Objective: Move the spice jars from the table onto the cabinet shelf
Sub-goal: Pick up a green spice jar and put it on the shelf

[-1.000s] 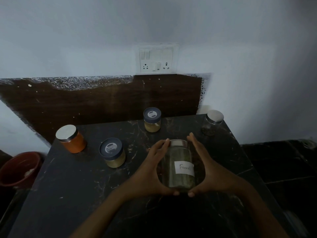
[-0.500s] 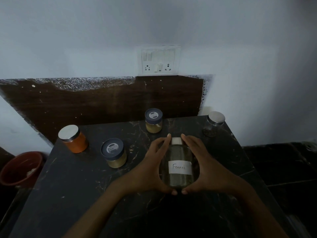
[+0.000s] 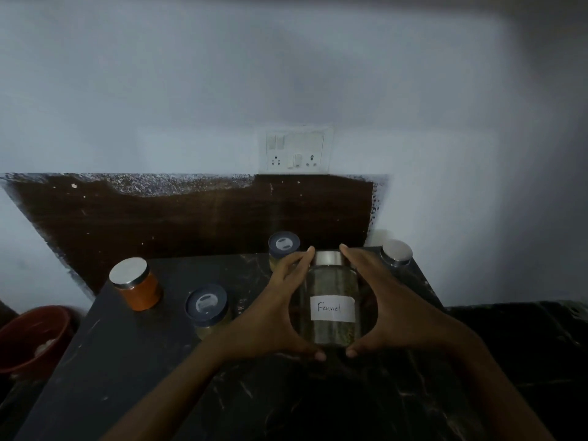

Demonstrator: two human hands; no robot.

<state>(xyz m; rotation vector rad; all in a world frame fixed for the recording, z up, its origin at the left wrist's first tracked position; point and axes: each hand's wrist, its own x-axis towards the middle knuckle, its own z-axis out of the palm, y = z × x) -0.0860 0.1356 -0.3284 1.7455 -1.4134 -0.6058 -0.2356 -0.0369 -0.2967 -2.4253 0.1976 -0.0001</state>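
We count five spice jars: one clear glass jar with a silver lid and a white handwritten "Fennel" label, one orange jar with a silver lid, two yellow-filled jars with dark blue lids, and one small clear jar with a silver lid. Taking the Fennel jar as our mark, the orange jar stands well to its left. The nearer blue-lidded jar is just left of it, and the farther blue-lidded jar is behind it, partly hidden by fingers. The small clear jar is behind it to the right, at the corner of the dark marbled tabletop. Both hands clasp the Fennel jar: the left hand wraps its left side and the right hand its right. Their fingers reach up to the lid and their thumbs tuck under the base, tips nearly meeting. The jar is upright between them, and we cannot tell whether its base touches the tabletop. One red bucket sits far to its left, and one white switch-and-socket plate is on the wall behind it.
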